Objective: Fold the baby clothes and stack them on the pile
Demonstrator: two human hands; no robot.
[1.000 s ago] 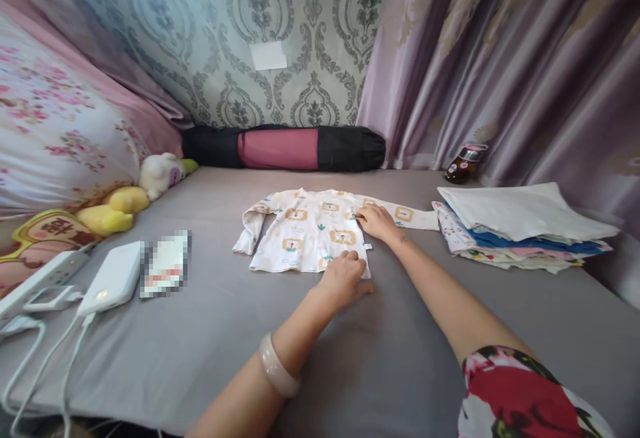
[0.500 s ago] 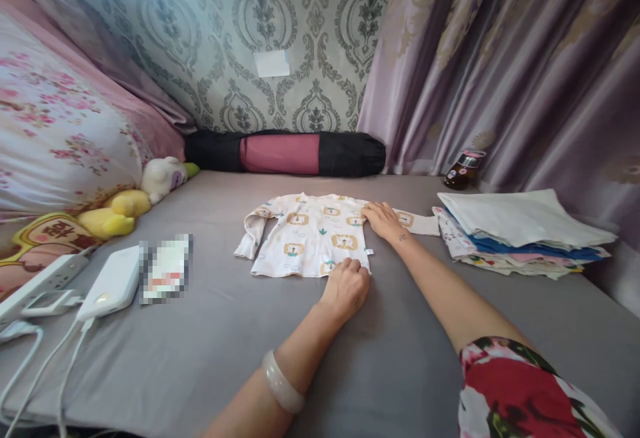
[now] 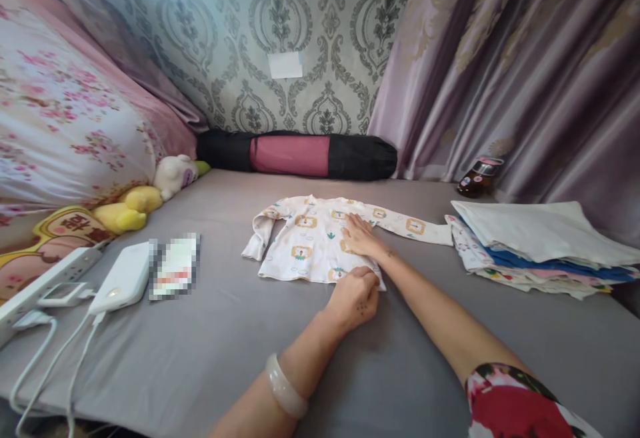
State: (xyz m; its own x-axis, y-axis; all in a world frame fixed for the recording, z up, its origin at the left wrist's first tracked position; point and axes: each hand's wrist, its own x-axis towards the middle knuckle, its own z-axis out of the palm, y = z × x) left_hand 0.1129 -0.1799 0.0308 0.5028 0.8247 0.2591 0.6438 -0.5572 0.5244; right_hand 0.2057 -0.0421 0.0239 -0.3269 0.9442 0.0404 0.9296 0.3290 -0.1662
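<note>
A small white long-sleeved shirt (image 3: 285,265) with a lion print lies spread on the grey bed sheet, its collar toward the wall. Its right-side sleeve stretches out to a pile of folded clothes, while the left-side sleeve bends downward. My left hand (image 3: 354,297), with a pale bangle on the wrist, is closed on the shirt's lower right hem. Flat on the shirt's right half rests my right hand (image 3: 363,237), fingers stretched out and pointing up and left.
Folded clothes (image 3: 530,228) are piled at the right, with a brown bottle (image 3: 477,178) behind. A black and pink roll (image 3: 290,156) lies along the wall. At the left are plush toys (image 3: 133,211), a white power bank (image 3: 123,278), a power strip (image 3: 70,268) and cables.
My right hand has moved from the shirt's right armpit and sleeve inward onto its chest, fingers now flat. My left hand stays at the hem. The view has shifted slightly left.
</note>
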